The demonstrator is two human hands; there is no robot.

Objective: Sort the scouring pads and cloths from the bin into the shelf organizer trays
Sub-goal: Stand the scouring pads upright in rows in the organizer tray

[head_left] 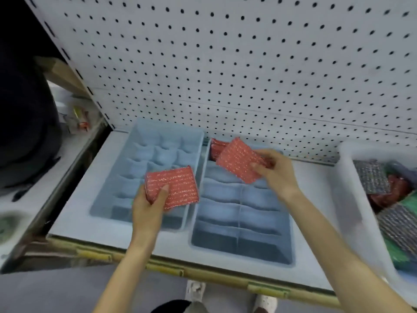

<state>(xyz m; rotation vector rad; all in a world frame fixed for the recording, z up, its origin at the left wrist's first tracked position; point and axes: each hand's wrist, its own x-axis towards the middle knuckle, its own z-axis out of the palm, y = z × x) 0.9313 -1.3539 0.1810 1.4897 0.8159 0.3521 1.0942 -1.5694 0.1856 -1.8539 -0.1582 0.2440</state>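
**Both grips clasp red scouring pads over the trays**

The left grip grasps the left red pad, thumb pressed across its face and fingers curled underneath. This pad is a soft rectangle of coarse woven mesh flecked with shiny thread, held almost flat over the right edge of the left tray. The right grip pinches the right red pad by one corner. That pad has the same glittering weave and hangs tilted like a diamond above the back left corner of the right tray.

Just behind it, stowed red pads stand packed in that tray's rear left compartment. Both trays are pale blue plastic, rectangular with rounded corners, and split by thin, wavy dividers into rows of small cells. They sit side by side, touching, on the white shelf, their backs against the pegboard.

At the shelf's right edge stands the bin, of white translucent plastic. It holds silver-grey pads with a sparkling knit, with dark red and green pieces beneath; blur hides finer detail.
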